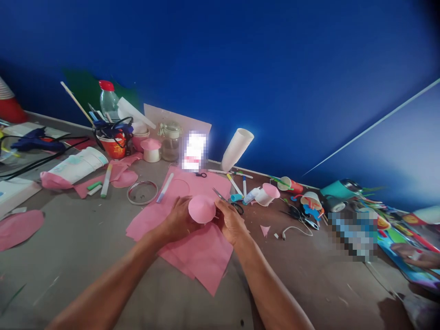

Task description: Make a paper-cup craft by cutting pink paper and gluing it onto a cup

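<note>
Between my hands is a small pink paper cone (202,209), its rounded top facing the camera. My left hand (180,220) holds its left side, with the fingers partly hidden behind it. At its right edge my right hand (229,221) closes its fingers on the cone. Pink paper sheets (206,261) lie on the table beneath both hands. Scissors (237,207) rest just beyond my right hand, blades pointing up and left. A white cup with a pink cone top (269,194) lies tilted to the right.
A stack of white cups (237,149) leans near the blue wall. Another pink-topped cup (151,150) stands beside a glass jar (170,141). A metal ring (142,192) lies left of the sheets. Another person's hand (414,255) is at the far right.
</note>
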Available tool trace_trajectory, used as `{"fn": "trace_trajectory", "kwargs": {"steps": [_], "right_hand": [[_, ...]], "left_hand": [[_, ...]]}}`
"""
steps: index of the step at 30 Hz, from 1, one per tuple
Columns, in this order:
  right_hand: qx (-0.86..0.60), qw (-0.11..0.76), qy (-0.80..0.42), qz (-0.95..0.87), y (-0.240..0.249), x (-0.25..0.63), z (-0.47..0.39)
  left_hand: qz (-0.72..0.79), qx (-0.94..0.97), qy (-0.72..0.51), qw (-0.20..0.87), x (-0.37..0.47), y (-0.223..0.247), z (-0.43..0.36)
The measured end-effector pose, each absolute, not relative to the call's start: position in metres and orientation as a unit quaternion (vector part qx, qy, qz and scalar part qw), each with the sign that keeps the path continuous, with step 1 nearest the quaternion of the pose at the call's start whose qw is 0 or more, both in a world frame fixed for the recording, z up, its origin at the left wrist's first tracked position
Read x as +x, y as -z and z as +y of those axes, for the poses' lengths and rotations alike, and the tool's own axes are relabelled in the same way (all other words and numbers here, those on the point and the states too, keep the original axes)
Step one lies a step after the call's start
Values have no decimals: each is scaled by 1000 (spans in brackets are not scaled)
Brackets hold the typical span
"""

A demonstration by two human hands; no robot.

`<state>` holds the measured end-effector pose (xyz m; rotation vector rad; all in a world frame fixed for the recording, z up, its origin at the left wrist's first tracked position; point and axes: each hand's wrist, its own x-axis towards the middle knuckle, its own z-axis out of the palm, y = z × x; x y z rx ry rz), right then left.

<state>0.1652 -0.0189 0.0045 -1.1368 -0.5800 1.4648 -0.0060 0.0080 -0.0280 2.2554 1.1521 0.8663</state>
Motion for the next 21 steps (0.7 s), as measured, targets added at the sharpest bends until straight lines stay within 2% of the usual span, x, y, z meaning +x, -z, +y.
{"fn": "trace_trajectory", "kwargs": {"steps": [10, 21], "right_hand": [[-462, 556, -655, -219, -2, 164, -18], [-439, 561, -668, -214, 9, 167, -13]], "left_hand": [[423, 830, -292, 217, -6, 26, 8], [439, 824, -257, 249, -5, 17, 6]]}}
